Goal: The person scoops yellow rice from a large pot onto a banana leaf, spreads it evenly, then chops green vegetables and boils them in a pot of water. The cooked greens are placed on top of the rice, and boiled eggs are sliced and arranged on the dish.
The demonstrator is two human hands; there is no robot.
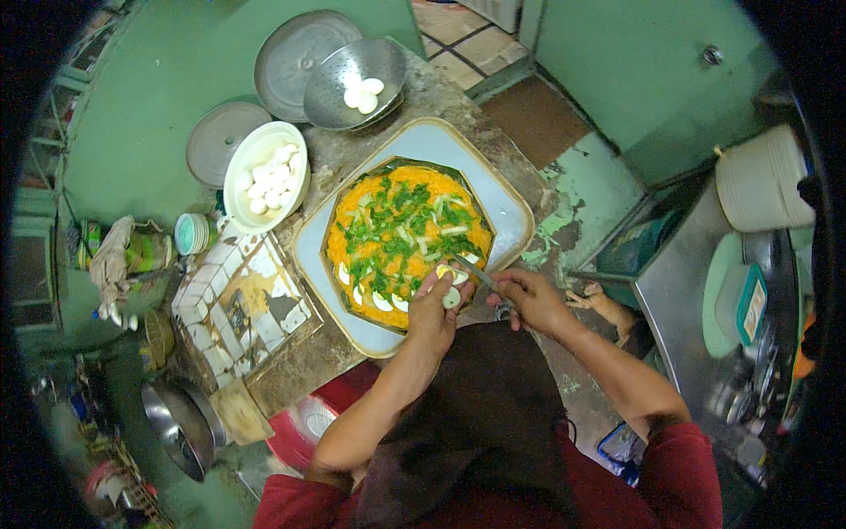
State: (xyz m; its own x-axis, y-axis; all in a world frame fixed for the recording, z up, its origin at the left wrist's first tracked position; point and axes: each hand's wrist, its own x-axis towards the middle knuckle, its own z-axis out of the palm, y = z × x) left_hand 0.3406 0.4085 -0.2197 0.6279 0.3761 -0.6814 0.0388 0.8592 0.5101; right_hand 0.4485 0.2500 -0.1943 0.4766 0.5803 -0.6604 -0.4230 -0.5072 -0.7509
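Cut pieces of boiled egg (pixel 451 276), one showing yellow yolk, lie in my left hand (pixel 433 303) over the near edge of a large octagonal tray of orange noodles (pixel 350 235). My right hand (pixel 532 299) grips a knife (pixel 474 270), its blade pointing at the egg. Chopped green leaves (pixel 398 246) and pale strips cover the middle of the noodles. Egg slices (pixel 382 302) sit along the near left rim. Beneath is a pale blue rectangular tray (pixel 507 210). A white bowl (pixel 231 187) holds several peeled eggs, and several more lie in a metal colander (pixel 324 99).
Two round metal lids (pixel 287 53) (pixel 221 142) lean on the green wall behind the counter. Broken tiles (pixel 210 297) cover the counter's left part. An orange cat (pixel 605 307) is on the floor by my right arm. At the right stands a metal worktop (pixel 674 291) with a teal-lidded container (pixel 751 304).
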